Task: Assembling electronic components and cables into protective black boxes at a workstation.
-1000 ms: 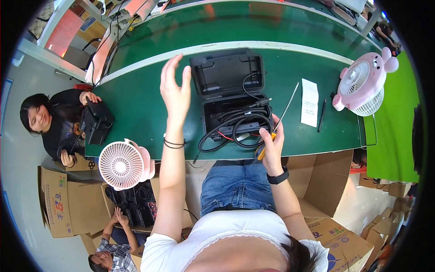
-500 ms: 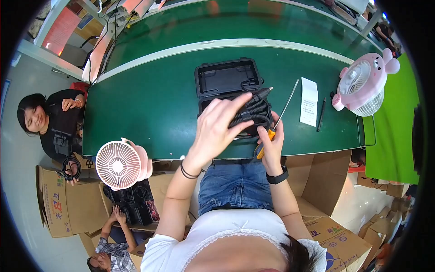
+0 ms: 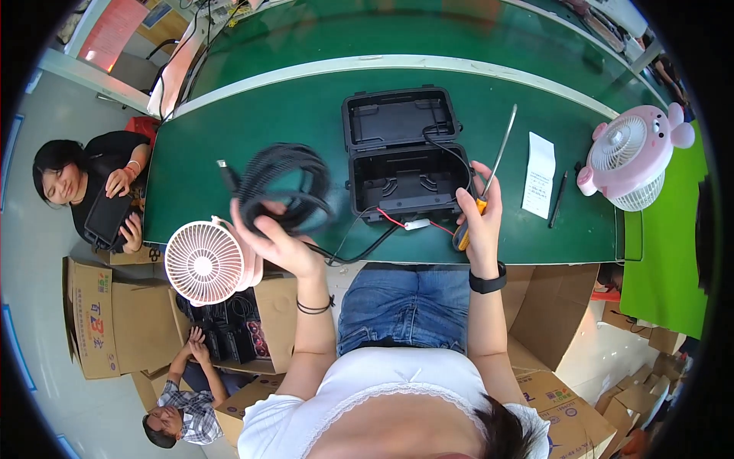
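Note:
My left hand [image 3: 279, 243] is closed round a coil of black cable [image 3: 287, 183], held above the green table left of the box; the coil is partly blurred. A plug end sticks out at its upper left. The black plastic box [image 3: 405, 180] stands with its lid [image 3: 399, 115] folded back. From its front edge run red and black wires with a small white connector [image 3: 417, 224]. My right hand [image 3: 482, 218] grips a screwdriver [image 3: 482, 205] with a yellow-and-dark handle, its shaft pointing up and away. The fingertips of that hand are at the box's right side.
A pink fan [image 3: 205, 262] is at the table's front left edge, and a pink animal-shaped fan [image 3: 627, 153] at the right. A paper slip [image 3: 540, 176] and black pen [image 3: 558, 200] lie right of the box. Two people sit at left near cardboard boxes [image 3: 145, 329].
My left hand has lifted the cable coil out of the box and moved it left. The box's inside now shows. My right hand has shifted slightly right with the screwdriver.

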Motion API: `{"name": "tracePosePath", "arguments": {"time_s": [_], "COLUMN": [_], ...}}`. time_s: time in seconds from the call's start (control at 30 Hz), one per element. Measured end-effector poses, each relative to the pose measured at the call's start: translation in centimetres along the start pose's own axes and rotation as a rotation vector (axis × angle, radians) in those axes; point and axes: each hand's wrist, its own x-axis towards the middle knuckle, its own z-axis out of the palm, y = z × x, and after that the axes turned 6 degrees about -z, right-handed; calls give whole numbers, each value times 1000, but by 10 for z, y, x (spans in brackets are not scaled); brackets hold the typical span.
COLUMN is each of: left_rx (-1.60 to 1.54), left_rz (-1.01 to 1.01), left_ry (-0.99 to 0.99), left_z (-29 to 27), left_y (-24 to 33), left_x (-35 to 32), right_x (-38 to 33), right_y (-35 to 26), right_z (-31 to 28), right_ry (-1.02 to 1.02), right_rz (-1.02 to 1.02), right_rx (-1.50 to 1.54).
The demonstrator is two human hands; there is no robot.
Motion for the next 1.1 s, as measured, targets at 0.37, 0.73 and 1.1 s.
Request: {"name": "tracePosePath", "arguments": {"time_s": [0.37,0.73,1.1], "left_rx": [895,879,622], "left_rz": [487,1072,497], "left_ry": [-307,-1040,-593], "left_z": [-34,8,27], "left_y": [-3,6,15], "left_x": [27,-26,6], "right_x": [-17,-3,-1], "right_y": [1,-16,-17], "right_z": [-1,3,-11], "right_ry": [31,-6,-119], "right_rz": [-10,17,45], "right_rx": [74,-40,-46]}}
